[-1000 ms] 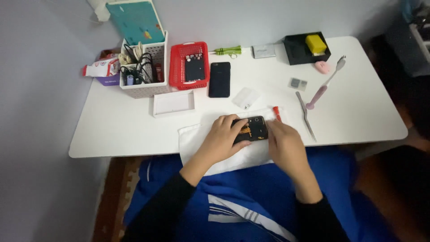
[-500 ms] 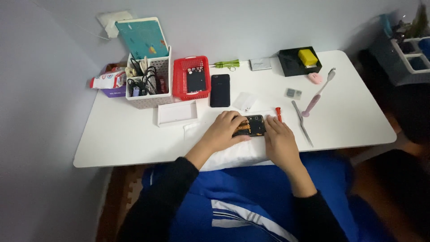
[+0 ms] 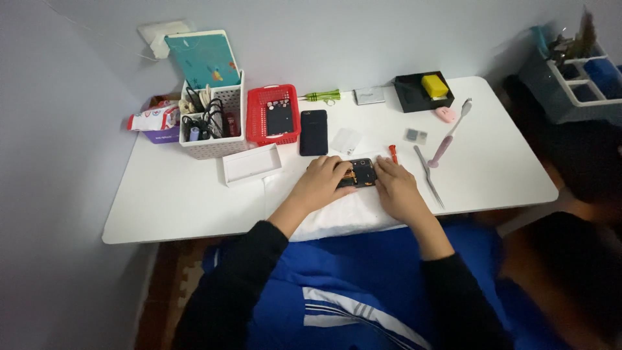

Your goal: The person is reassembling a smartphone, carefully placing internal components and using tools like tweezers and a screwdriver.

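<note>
A small phone-repair desk: white table [image 3: 162, 201], tweezers [image 3: 429, 176], green screwdriver [image 3: 321, 96], parts baskets [image 3: 272, 115].

Both hands covered the ends of the opened phone [image 3: 360, 174]; its small inner parts were too tiny to tell.

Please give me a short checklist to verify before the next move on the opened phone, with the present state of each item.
1. Opened phone lies on the white cloth: ok.
2. Left hand steadies the phone's left end: ok.
3. Right hand touches its right end: ok.
4. Metal tweezers lie free beside the right hand: ok.
5. Small orange tool lies apart from the phone: ok.
6. Loose screws on the cloth: cannot tell, too small.
</note>
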